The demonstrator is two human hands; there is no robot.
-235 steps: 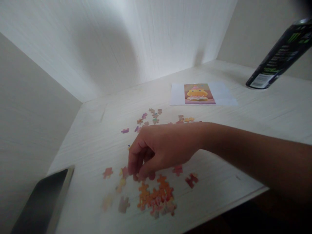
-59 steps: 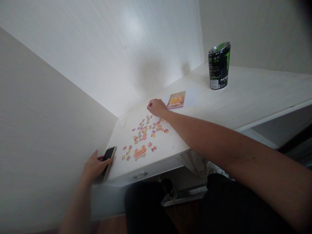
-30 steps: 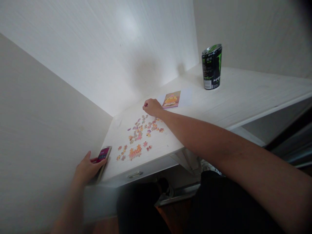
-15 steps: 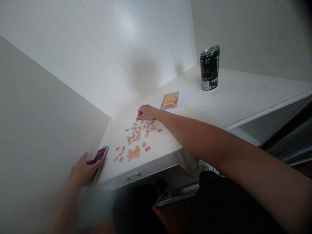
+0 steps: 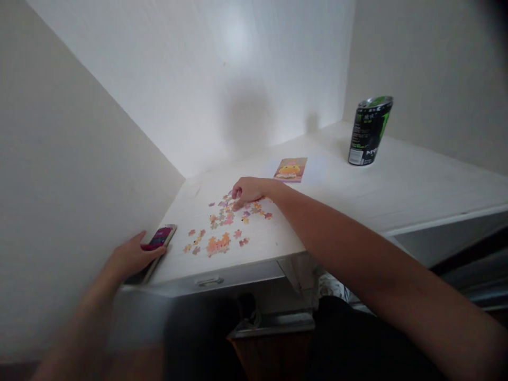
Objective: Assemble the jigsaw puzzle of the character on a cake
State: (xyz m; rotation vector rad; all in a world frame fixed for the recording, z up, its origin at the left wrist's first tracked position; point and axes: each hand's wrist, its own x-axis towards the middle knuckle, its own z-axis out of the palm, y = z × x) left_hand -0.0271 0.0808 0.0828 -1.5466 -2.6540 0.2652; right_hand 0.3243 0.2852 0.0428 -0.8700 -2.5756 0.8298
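Note:
My right hand [image 5: 249,191] is over the far cluster of loose jigsaw puzzle pieces [image 5: 227,214], its fingers curled and the thumb low among the pieces. Whatever may be between the fingertips is too small to make out. Closer to the front edge lies a joined section of orange and pink puzzle [image 5: 218,244], with several single pieces on both sides of it. At the desk's left end, my left hand [image 5: 133,256] lies over a flat dark thing with a pink-purple display, which looks like a phone [image 5: 159,237]. Its thumb and fingers are spread apart.
A picture card [image 5: 291,170] of a yellow character lies on pale paper behind my right wrist. Farther right stands a black and green drink can [image 5: 371,130]. Walls border the white desk [image 5: 341,201] at left and back. A drawer handle [image 5: 210,282] shows at the front.
My view has shifted, moving the can right and lower in the picture. My right hand's thumb has come down among the pieces, nearer the cluster's middle. My left hand stays over the phone-like thing.

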